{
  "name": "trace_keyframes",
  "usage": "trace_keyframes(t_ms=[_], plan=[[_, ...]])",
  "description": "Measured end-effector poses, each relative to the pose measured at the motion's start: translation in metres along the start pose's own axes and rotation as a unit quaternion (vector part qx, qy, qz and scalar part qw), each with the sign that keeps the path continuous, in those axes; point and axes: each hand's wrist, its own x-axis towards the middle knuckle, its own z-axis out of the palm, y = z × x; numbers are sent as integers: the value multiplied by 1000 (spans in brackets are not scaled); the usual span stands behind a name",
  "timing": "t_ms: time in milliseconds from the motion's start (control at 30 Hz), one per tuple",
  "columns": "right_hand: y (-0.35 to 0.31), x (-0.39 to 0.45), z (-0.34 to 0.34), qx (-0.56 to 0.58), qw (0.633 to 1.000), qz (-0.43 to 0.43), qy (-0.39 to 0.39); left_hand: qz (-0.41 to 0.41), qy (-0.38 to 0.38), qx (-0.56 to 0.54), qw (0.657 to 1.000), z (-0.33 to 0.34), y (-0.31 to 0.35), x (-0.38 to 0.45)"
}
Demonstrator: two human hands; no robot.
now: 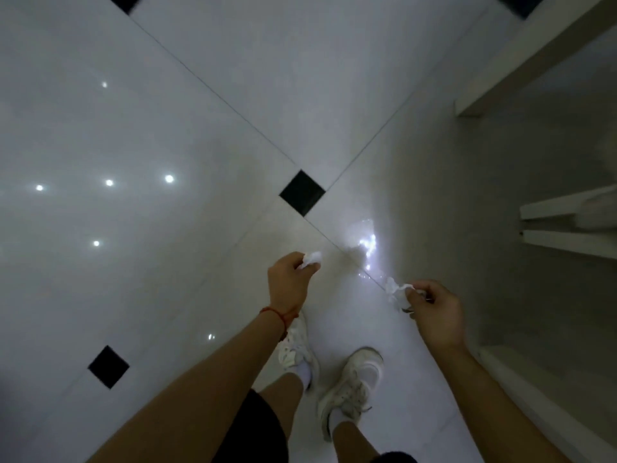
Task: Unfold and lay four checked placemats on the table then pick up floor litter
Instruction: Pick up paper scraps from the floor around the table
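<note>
I look straight down at a glossy white tiled floor (167,128). My left hand (289,282) is closed around a small crumpled white paper ball (312,259) that pokes out above the fingers. My right hand (434,312) pinches a torn, crumpled white tissue (394,290) that dangles from its fingertips to the left. Both hands hang above the floor in front of my white sneakers (354,382). No placemats or table are in view.
Small black diamond inlay tiles (302,192) mark the tile corners. A white wall base and ledges (567,215) run along the right side. Ceiling lights reflect as bright spots on the floor at the left.
</note>
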Motion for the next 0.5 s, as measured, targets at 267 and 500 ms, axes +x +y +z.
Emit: trace_keyframes(t_ms=[267,500], plan=[[-187,-109,-60,64,997,-23,19,35,32,-18,999,-184,157,-53],[-288,-155,-82,72,996,-39,47,52,82,-39,994,-280,255,-64]])
